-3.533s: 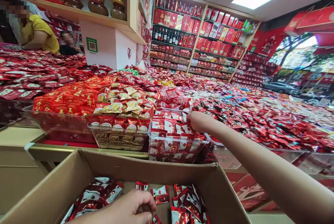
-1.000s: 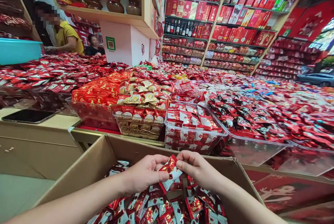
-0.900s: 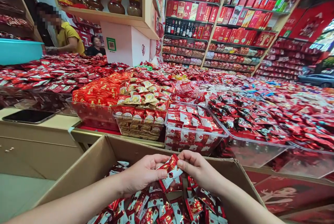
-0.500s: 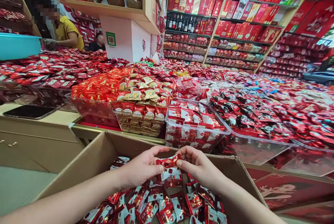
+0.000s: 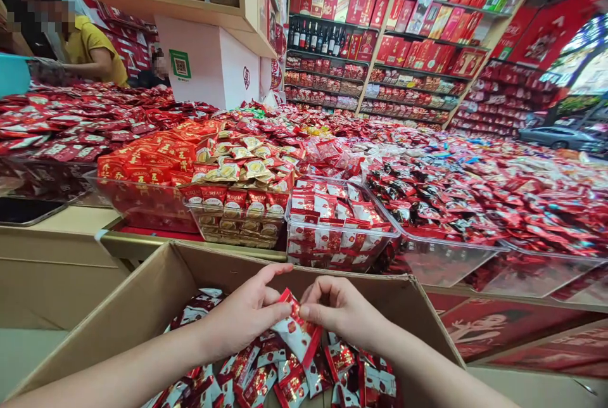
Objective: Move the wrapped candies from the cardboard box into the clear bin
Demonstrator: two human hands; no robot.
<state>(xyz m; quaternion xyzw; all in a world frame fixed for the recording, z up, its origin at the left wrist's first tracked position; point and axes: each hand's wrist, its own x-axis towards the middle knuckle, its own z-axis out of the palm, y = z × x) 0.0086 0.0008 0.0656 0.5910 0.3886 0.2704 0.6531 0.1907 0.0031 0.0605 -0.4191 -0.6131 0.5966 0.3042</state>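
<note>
Between my two hands is a small red-and-white candy packet [image 5: 299, 336], tilted with its lower end hanging free. My left hand [image 5: 249, 313] pinches its upper left edge between thumb and fingers. On the upper right edge, the thumb and curled fingers of my right hand [image 5: 335, 306] grip the same packet. Both hands are over an open cardboard box [image 5: 213, 262]. Inside the box lie many loose candy packets [image 5: 259, 379] of the same red-and-white look, partly hidden by my forearms.
Behind the box stand clear plastic bins: one of red-and-white packets [image 5: 339, 237], one of durian candies [image 5: 237, 211], one of orange-red packets [image 5: 147, 186]. A phone [image 5: 28, 210] lies on the left counter. A person in yellow [image 5: 97, 53] stands at the back left.
The packet has turned from lying nearly level to tilted, its lower end swinging down. My hands have drawn closer at its top edge. The whole view has shifted slightly.
</note>
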